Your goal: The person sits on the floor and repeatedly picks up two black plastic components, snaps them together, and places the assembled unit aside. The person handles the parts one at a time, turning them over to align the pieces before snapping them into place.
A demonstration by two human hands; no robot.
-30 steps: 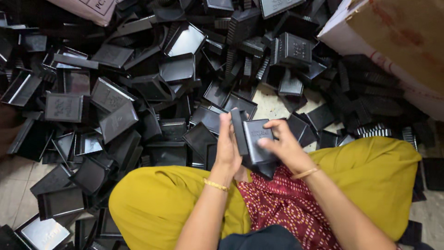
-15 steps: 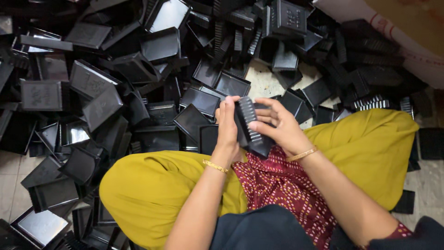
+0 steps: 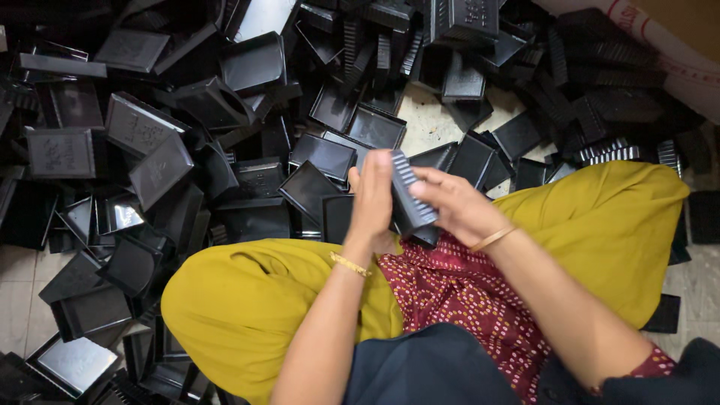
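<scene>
Both hands (left hand [image 3: 373, 196], right hand [image 3: 455, 206]) grip black tray stack [image 3: 409, 196], ribbed edge up, long axis upright.

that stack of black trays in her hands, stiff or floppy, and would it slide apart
The stack of black trays probably stays stiff: its ribbed edges hold straight between the left hand and right hand. Likely light, since it looks thin-walled. The glossy plastic may slip, though nesting should limit sliding.
</scene>
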